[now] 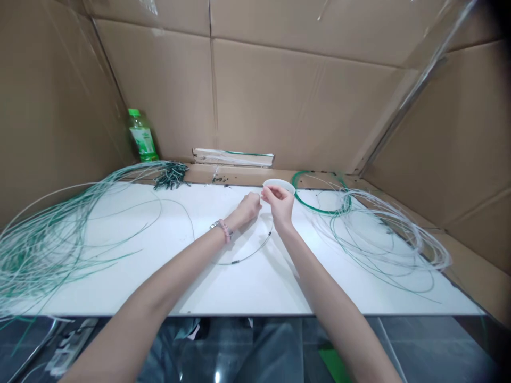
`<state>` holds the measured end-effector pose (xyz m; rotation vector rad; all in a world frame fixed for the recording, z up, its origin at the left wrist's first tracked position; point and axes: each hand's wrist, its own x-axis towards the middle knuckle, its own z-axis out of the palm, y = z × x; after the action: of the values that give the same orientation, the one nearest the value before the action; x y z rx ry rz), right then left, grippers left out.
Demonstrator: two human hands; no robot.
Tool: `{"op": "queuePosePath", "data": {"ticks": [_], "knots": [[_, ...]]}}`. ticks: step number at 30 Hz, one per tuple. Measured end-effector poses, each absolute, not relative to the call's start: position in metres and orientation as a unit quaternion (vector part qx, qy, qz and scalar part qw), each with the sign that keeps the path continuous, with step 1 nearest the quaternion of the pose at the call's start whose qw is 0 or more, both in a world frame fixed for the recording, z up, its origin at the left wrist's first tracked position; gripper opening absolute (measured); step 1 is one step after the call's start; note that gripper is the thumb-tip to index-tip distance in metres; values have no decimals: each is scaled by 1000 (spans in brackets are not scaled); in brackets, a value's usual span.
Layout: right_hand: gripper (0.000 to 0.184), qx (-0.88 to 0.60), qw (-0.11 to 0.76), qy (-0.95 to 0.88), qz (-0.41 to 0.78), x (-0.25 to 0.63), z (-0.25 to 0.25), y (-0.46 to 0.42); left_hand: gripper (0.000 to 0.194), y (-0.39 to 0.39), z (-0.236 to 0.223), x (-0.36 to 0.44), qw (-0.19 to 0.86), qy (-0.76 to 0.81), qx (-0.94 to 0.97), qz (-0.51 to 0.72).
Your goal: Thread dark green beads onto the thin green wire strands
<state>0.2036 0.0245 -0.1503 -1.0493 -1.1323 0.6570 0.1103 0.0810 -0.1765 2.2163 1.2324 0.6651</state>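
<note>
My left hand [247, 208] and my right hand [280, 205] meet above a white tabletop [255, 290], their fingertips pinched close together. A thin coated wire [245, 255] curves in a loop below them and runs up into my fingers, where the grip itself is hidden. Just behind my right hand, a round white plastic tub [278, 184] stands at the far edge of the tabletop. A beaded bracelet [223, 229] circles my left wrist.
Loose bundles of green-and-white wire [51, 250] spread on the left, and more [379, 234] lie on the right beside a green coil [319, 199]. A heap of dark clips [171, 175] and a green-capped bottle [141, 135] stand at the back, against cardboard walls [299, 106].
</note>
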Motion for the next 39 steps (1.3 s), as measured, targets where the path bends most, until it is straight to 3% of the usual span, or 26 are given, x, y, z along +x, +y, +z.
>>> {"op": "queuePosePath", "data": {"ticks": [4, 8, 12, 18, 27, 39], "knots": [[16, -462, 657, -531, 271, 199, -150, 20, 20, 67, -172, 84, 391, 416, 759, 313], [13, -452, 637, -571, 254, 183, -142, 2, 24, 39, -163, 48, 525, 377, 645, 409], [10, -445, 612, -598, 265, 166, -132, -20, 36, 12, -154, 20, 595, 359, 529, 488], [6, -445, 592, -597, 307, 156, -128, -36, 31, -7, -150, 19, 697, 295, 363, 544], [10, -423, 587, -586, 366, 150, -122, -46, 29, -15, -143, 23, 694, 247, 381, 558], [8, -422, 592, -594, 346, 150, -123, -46, 26, -14, -143, 23, 694, 232, 394, 557]]}}
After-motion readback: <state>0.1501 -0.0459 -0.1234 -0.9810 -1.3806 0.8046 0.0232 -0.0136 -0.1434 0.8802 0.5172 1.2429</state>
